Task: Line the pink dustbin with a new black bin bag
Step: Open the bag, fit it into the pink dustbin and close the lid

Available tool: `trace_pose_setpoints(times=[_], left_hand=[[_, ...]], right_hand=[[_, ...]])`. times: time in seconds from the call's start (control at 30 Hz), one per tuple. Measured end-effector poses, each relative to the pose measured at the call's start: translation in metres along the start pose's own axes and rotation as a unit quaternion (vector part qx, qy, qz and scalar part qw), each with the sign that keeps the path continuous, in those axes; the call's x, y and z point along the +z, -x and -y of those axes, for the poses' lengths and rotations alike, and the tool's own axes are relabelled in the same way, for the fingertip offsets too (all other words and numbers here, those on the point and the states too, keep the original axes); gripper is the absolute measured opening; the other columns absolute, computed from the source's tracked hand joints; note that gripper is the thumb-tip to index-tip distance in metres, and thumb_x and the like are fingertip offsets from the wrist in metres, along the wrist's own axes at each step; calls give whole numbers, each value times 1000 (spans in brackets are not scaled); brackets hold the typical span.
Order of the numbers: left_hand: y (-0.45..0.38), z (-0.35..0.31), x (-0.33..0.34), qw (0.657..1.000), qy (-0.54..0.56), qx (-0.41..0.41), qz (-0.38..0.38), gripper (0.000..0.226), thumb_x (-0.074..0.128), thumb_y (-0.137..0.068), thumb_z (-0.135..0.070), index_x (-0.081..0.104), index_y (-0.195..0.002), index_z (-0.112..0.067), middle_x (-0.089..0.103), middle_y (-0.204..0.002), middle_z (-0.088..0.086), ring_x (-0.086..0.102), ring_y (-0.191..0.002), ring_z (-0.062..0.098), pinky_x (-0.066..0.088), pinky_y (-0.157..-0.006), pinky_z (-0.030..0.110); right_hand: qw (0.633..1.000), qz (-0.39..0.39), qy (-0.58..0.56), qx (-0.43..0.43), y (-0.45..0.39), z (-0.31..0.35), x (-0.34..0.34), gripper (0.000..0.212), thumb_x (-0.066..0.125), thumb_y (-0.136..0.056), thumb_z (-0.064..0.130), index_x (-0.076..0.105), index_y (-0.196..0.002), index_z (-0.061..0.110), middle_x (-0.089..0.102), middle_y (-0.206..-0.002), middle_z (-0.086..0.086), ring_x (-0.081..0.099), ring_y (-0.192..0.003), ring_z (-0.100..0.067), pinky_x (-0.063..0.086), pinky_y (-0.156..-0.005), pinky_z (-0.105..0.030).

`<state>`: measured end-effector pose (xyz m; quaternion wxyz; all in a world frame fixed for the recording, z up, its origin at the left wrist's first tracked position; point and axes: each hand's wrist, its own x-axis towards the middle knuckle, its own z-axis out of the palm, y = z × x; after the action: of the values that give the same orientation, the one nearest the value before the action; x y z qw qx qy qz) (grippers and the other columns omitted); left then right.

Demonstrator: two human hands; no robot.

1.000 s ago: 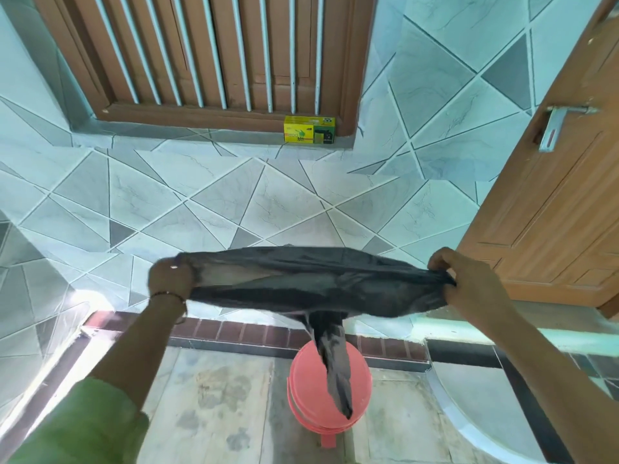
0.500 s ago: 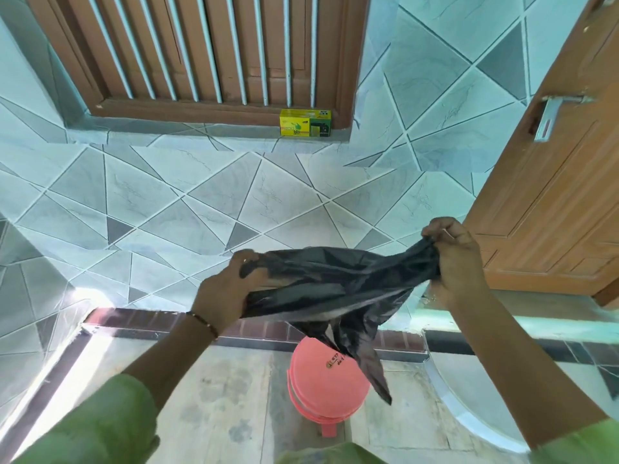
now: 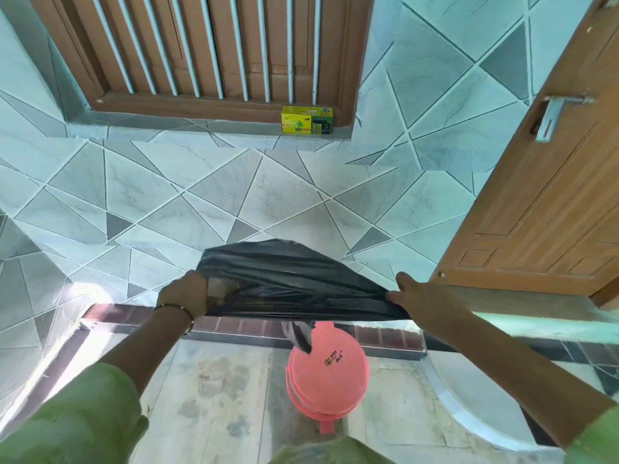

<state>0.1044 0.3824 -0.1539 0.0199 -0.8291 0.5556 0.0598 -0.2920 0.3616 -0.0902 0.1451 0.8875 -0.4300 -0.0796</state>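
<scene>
A black bin bag (image 3: 288, 283) is stretched wide in the air between my two hands. My left hand (image 3: 187, 293) grips its left edge and my right hand (image 3: 418, 296) holds its right edge. A narrow tail of the bag hangs down from the middle. Directly below stands the pink dustbin (image 3: 330, 380) on the floor, its round lid closed, with a small pedal at the front. The bag's tail tip overlaps the lid's far edge in this view; whether it touches it I cannot tell.
A yellow bin-bag box (image 3: 307, 119) sits on the sill under a barred wooden window (image 3: 207, 48). A wooden door (image 3: 552, 195) with a metal handle stands open at the right. Tiled wall behind, stone floor around the dustbin.
My hands, bunched together half a second ago, have spread apart and dropped lower, pulling the bag taut and wide. The bag's hanging tail now looks shorter.
</scene>
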Motion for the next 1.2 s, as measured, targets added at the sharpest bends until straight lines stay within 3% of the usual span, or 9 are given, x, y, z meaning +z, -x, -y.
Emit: trace_pose_setpoints(times=[0.1,0.27,0.47,0.6,0.73,0.9,1.07,1.13,1.2], left_hand=[[0,6,2,998,-19,-42,35,41,61,-78,-33,60,-113,-13,64,-117,11,62,-107,30,51,-84,37],[-3,6,-5,994,30,-102,14,40,53,-83,-28,55,-120,-17,52,-123,12,57,-113,35,46,-89,41],[-3,-22,-15,1000,14,20,-10,37,54,-81,-15,54,-118,-15,60,-118,12,61,-107,35,50,-85,38],[-1,-22,-1,989,-29,128,70,64,58,-76,-24,34,-135,-27,40,-140,3,59,-112,34,49,-89,39],[4,-22,9,984,-63,140,87,63,59,-74,-26,35,-133,-30,42,-138,1,59,-112,32,51,-87,39],[7,-29,18,980,-54,165,93,49,59,-76,-31,45,-123,-37,50,-130,-3,60,-112,26,52,-87,38],[13,-34,18,987,-13,137,88,65,54,-76,-25,34,-136,-41,18,-156,-12,58,-117,24,48,-93,36],[17,-37,15,985,-30,133,108,62,54,-77,-29,36,-135,-40,31,-152,-7,56,-119,24,47,-95,36],[18,-44,-1,983,-47,141,109,52,53,-79,-30,43,-130,-32,53,-137,3,57,-117,27,48,-95,38]], right_hand=[[997,-75,14,-7,8,4,2,60,85,-22,-4,68,-75,20,57,-66,-7,-15,-40,-8,-9,-43,-8],[994,-14,40,-103,19,1,15,72,83,-37,5,59,-99,31,52,-104,-10,35,-27,-13,28,-25,-18],[984,46,-104,139,12,-18,49,55,49,-85,4,36,-136,22,49,-118,-10,67,-75,-30,55,-64,-37],[960,57,-151,230,17,-17,52,49,46,-85,11,36,-132,23,61,-103,-8,65,-87,-32,52,-70,-38],[948,141,-102,268,22,-20,58,25,46,-89,13,63,-106,17,69,-101,-3,67,-94,-23,53,-78,-32],[889,107,-265,359,9,-38,70,24,45,-89,24,61,-81,8,66,-85,-9,62,-80,-28,51,-75,-35],[885,26,-267,380,-2,-37,67,24,47,-89,15,66,-90,0,70,-89,-19,65,-81,-36,53,-73,-38],[906,66,-234,345,-3,-29,58,16,51,-88,8,63,-94,1,70,-94,-16,67,-87,-34,55,-78,-39],[921,100,-234,297,-10,-25,38,14,73,-70,4,63,-79,1,69,-75,-16,69,-67,-31,59,-59,-36]])
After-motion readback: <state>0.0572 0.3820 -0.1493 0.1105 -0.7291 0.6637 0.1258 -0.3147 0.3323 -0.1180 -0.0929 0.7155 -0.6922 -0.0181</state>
